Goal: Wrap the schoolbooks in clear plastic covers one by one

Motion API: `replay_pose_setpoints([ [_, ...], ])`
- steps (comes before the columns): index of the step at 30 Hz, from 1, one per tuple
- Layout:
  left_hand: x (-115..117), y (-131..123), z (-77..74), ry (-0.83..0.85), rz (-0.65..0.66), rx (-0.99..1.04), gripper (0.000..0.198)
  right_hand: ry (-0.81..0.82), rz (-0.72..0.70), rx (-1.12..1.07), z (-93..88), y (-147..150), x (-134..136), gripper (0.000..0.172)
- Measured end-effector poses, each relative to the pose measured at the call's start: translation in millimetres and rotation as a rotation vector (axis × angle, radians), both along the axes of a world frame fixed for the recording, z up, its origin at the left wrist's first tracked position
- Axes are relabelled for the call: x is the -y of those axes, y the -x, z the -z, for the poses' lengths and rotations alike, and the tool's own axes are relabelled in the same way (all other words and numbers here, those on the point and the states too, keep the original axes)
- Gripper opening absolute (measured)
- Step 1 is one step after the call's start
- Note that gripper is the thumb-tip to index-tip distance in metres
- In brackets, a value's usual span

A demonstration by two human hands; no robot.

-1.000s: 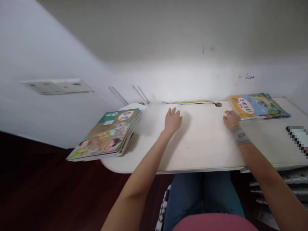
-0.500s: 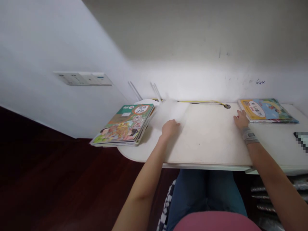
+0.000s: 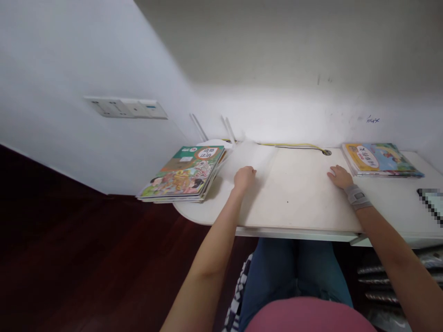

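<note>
My left hand (image 3: 245,178) is closed on the near right part of a thin, translucent whitish sheet (image 3: 242,154), which it holds over the left part of the white desk (image 3: 294,193). Beside the sheet lies a stack of books (image 3: 188,173); its top cover is green and brown with colourful drawings. My right hand (image 3: 341,176), with a grey band on the wrist, rests on the desk, fingers apart and holding nothing. Just right of it, a second stack of books (image 3: 380,159) has a yellow and blue cover on top.
A white device with upright antennas (image 3: 228,129) stands behind the left stack. Along the wall a yellow cable (image 3: 297,145) runs to a round hole (image 3: 326,152). A pixelated dark-edged object (image 3: 431,203) lies at the far right. The left stack overhangs the desk's rounded edge.
My right hand has shifted slightly left, away from the right book stack. The left hand still holds the sheet in nearly the same place. The view has moved a little.
</note>
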State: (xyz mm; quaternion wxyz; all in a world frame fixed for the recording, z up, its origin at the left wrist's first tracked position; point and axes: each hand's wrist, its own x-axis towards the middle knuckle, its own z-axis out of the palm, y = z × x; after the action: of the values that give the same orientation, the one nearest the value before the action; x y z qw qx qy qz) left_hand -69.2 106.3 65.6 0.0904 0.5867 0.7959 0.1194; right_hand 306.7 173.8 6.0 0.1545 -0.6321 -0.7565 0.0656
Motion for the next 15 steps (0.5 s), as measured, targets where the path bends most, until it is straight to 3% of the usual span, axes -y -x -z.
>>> replay_pose_setpoints([
  [3,4.2,-23.3,-13.5,-0.07,-0.021,0.011,0.028,-0.002,-0.104,-0.063,-0.5,28.9,23.0,0.052],
  [5,10.9,-51.7,-24.9,-0.131,0.037,0.074,0.025,-0.04,-0.191,-0.14,1.0,62.2,48.5,0.072],
  [6,16.3,-67.7,-31.8,-0.166,0.09,0.131,0.023,-0.095,-0.257,-0.298,1.6,80.0,63.2,0.084],
  [8,31.9,-97.6,-48.4,-0.33,0.297,0.505,0.02,-0.221,-0.284,-0.546,0.4,109.6,92.4,0.095],
  [11,63.5,-119.9,-75.5,-0.553,0.456,0.829,0.016,-0.472,-0.081,-0.641,-11.4,119.1,124.3,0.075],
  [13,83.1,-114.8,-87.2,-0.681,0.451,0.941,0.015,-0.639,0.048,-0.546,-25.0,99.9,135.5,0.061],
  [15,96.0,-97.8,-87.4,-0.789,0.365,0.998,0.015,-0.736,0.114,-0.408,-39.0,69.6,142.5,0.054],
])
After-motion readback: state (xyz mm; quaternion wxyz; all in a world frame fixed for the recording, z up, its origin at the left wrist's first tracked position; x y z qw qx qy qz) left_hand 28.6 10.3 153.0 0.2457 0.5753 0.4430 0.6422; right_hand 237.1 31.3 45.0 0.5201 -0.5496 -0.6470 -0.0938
